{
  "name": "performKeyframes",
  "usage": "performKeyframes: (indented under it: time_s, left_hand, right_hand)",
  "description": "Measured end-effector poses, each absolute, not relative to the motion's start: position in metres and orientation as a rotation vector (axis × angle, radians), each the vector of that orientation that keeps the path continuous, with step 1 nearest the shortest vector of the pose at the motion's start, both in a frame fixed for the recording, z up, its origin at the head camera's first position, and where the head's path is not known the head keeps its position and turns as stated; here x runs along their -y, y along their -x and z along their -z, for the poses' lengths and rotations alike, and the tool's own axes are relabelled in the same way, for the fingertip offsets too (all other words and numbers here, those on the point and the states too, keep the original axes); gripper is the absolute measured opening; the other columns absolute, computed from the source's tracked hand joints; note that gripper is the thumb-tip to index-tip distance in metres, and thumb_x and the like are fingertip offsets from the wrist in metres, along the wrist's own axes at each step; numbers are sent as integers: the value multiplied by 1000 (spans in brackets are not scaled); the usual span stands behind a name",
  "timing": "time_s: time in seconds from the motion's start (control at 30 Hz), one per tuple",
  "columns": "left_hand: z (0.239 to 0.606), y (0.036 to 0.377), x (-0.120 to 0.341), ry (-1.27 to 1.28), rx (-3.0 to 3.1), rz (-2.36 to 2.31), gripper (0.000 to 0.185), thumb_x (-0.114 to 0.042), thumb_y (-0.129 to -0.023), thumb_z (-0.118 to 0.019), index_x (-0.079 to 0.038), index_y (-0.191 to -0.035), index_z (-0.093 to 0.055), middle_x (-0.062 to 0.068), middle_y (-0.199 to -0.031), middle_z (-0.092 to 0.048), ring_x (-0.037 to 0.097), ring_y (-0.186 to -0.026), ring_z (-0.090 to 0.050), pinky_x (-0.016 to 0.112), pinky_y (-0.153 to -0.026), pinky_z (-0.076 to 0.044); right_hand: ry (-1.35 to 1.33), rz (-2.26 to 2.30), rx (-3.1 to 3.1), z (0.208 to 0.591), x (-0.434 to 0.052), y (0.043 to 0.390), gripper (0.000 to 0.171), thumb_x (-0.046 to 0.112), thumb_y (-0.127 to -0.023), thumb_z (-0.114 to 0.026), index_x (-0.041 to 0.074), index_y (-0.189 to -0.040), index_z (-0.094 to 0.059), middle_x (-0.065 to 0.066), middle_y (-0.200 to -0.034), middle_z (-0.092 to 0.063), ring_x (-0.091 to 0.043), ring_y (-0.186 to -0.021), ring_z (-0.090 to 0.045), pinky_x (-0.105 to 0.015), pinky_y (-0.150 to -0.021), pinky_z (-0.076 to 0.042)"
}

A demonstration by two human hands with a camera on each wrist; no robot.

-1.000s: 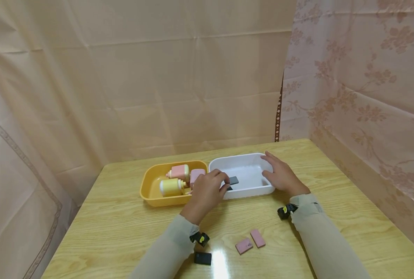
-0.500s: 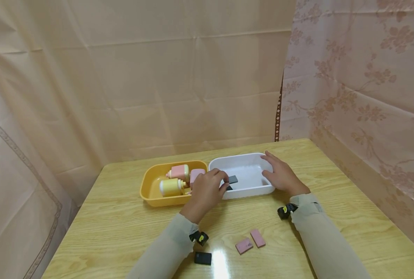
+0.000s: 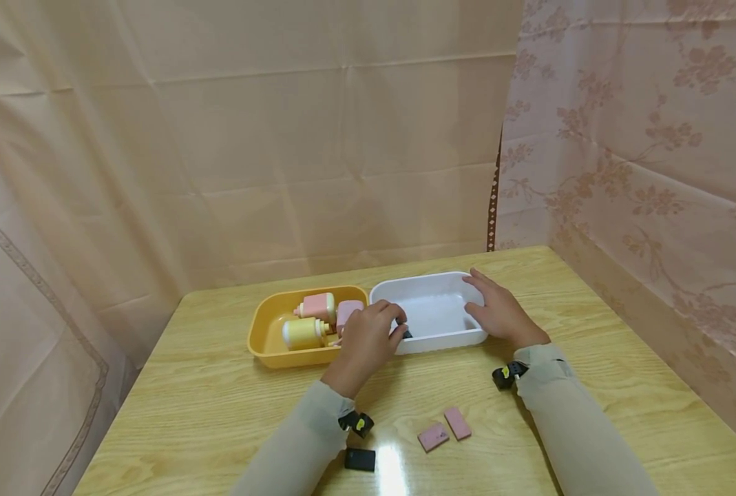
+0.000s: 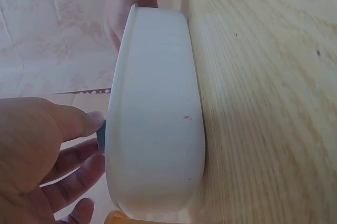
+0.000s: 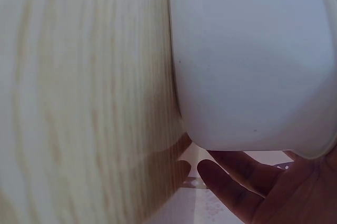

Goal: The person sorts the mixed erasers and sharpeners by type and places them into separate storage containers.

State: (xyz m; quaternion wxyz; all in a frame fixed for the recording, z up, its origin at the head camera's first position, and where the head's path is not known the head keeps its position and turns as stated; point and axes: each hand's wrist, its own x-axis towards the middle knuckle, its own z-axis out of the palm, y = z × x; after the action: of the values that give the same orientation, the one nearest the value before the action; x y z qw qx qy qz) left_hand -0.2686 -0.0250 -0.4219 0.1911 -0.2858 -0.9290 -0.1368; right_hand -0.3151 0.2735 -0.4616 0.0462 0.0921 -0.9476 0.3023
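Note:
A white plastic tray (image 3: pixel 448 339) stands on the wooden table, its floor partly visible. My left hand (image 3: pixel 366 339) reaches over its left end and pinches a small dark grey block (image 4: pixel 101 135) between thumb and fingers, level with the rim. In the head view only an edge of dark block shows past that thumb; the rest is hidden behind the hand. At the tray's right end my right hand (image 3: pixel 500 311) holds the rim, thumb on the inside and fingers along the outside. The right wrist view shows those fingers (image 5: pixel 231 190) behind the end wall.
A yellow tray (image 3: pixel 262 337) touches the white one on the left. It holds a pink bottle (image 3: pixel 318 305), a yellow bottle (image 3: pixel 304 333) and a pink item (image 3: pixel 349 311). Nearer lie two pink blocks (image 3: pixel 433 437) and a black block (image 3: pixel 360 459). Curtains hang behind.
The grey block that lay in the white tray beside my left fingers has shifted left, out of sight behind that hand. Both hands have stayed almost in place.

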Motion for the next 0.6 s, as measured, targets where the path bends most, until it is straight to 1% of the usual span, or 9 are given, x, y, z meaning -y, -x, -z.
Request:
performKeyframes:
  time_s: [0.27,0.4,0.6]
  left_hand:
    - [424,271,24,813,2581,363,14,-32,-93,-78,-21,-103,-76,-4,-98,-75,12,-80,-66,31,-68,-48]
    - [424,271,24,807,2596,360,18,-32,-94,-78,-21,-107,-75,-4,-101,-75,12,-82,-67,32,-69,-49]
    - [422,270,24,781,2647,403,23,-33,-94,-77,-20,-113,-73,-5,-106,-76,13,-86,-69,32,-73,-49]
  right_hand:
    - [-294,-923,2881,462,-274,315,62,23,-101,-56,9,-159,-39,-15,-172,-20,-45,-155,-23,-66,-121,-22]
    - [-300,-915,2881,462,-275,315,61,22,-102,-56,9,-159,-39,-16,-172,-20,-46,-155,-23,-66,-121,-22]
    - [-293,-908,2896,461,-274,315,62,21,-102,-56,9,-160,-38,-15,-173,-19,-46,-155,-22,-66,-121,-21]
